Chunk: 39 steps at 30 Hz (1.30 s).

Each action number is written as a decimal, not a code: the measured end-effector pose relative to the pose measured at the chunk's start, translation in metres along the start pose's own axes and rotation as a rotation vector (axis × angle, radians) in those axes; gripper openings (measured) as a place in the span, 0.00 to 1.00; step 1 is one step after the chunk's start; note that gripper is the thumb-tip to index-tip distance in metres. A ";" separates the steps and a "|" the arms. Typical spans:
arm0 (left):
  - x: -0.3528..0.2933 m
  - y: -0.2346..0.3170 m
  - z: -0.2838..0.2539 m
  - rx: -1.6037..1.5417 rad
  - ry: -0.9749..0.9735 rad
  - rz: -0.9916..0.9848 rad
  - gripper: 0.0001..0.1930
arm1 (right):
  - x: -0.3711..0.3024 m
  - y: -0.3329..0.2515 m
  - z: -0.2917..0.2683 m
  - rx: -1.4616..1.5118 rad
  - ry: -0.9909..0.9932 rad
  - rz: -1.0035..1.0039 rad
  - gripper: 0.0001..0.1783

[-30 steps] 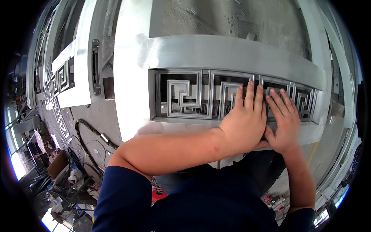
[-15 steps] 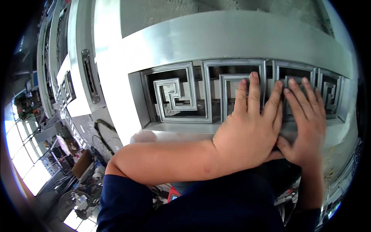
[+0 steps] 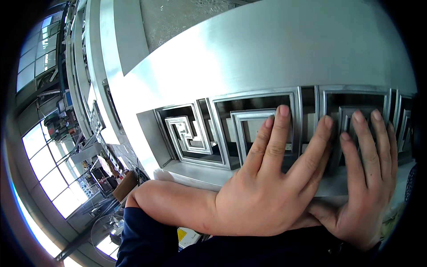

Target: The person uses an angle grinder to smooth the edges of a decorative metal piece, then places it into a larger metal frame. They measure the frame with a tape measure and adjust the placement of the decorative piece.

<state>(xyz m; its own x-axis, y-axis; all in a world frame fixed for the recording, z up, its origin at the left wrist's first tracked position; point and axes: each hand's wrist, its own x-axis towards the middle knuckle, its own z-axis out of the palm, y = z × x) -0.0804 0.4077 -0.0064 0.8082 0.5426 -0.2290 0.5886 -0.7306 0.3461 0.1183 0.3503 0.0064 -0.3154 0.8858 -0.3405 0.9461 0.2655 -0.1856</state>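
A large brushed-metal frame lies in front of me, with a long recessed opening. Set in that opening is a metal fretwork grille of square spiral patterns. My left hand reaches across to the right and lies palm down over the middle spirals, fingers stretched out and partly spread. Beside it, my right hand rests on the right part of the grille, fingers also extended. The thumbs are close together, partly covered. Neither hand holds anything visible; both hide parts of the grille and the opening's near edge.
More metal panels stand along the left, one with similar fretwork. A brown board and workshop clutter lie at the lower left, near a round clear-looking guard. Bright windows are beyond. A grey, speckled surface shows past the frame.
My view has shifted and tilted, so the frame appears larger and the grille lower. Both hands stay on the grille, with the left hand's fingers spread somewhat wider.
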 end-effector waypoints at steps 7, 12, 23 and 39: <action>0.001 -0.004 -0.002 0.033 0.016 0.038 0.34 | 0.005 0.001 -0.004 0.051 0.023 0.001 0.51; -0.001 -0.002 -0.006 -0.021 0.037 0.062 0.37 | 0.003 0.001 -0.003 0.055 0.074 0.011 0.51; -0.015 0.006 0.005 0.074 0.250 0.073 0.44 | -0.008 -0.014 0.016 0.233 0.429 0.074 0.39; -0.126 -0.077 -0.039 -0.001 0.197 -0.869 0.19 | -0.005 -0.013 0.034 0.216 0.776 0.423 0.24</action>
<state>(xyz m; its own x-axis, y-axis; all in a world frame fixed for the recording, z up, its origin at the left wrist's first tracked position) -0.2286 0.4117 0.0309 0.0581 0.9663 -0.2507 0.9919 -0.0275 0.1238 0.1050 0.3294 -0.0204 0.2678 0.9211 0.2825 0.9124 -0.1483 -0.3816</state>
